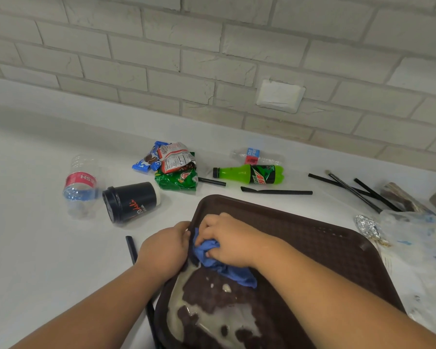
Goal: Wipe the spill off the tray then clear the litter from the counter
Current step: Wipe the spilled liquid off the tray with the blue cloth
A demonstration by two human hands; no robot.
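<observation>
While the right hand (pixel 228 239) presses down on a bunched blue cloth (pixel 227 265), fingers curled shut around it, the left hand (pixel 164 250) grips the left rim of the brown tray (pixel 312 238), fingers closed over the edge. Cloth and both hands sit at the tray's left side, just above a pale, milky spill (pixel 186 313) that spreads across the tray's near-left part, broken by dark patches where the tray shows through. The cloth's lower edge touches the top of the spill. The tray's far and right parts look dry.

Litter lies on the white counter (pixel 48 248) around the tray. Beyond its far rim lie a green bottle (pixel 249 174) on its side, a clear crushed bottle (pixel 256 156) behind that, and a heap of wrappers (pixel 173 166) in blue, white and green. To the left, a black cup (pixel 132 201) with its lid on lies tipped over, just beside a clear bottle (pixel 82 185) with a red label. Black straws are scattered about: one (pixel 276 191) between the green bottle and the tray, a short one (pixel 212 182) by the wrappers, several (pixel 358 190) crossing at far right, and one (pixel 131 249) near the left wrist, partly hidden by the forearm. At the right edge lie crumpled foil (pixel 367 226) and a clear plastic bag (pixel 413 235), close to the tray's right rim. A brick wall (pixel 212 59) backs the counter.
</observation>
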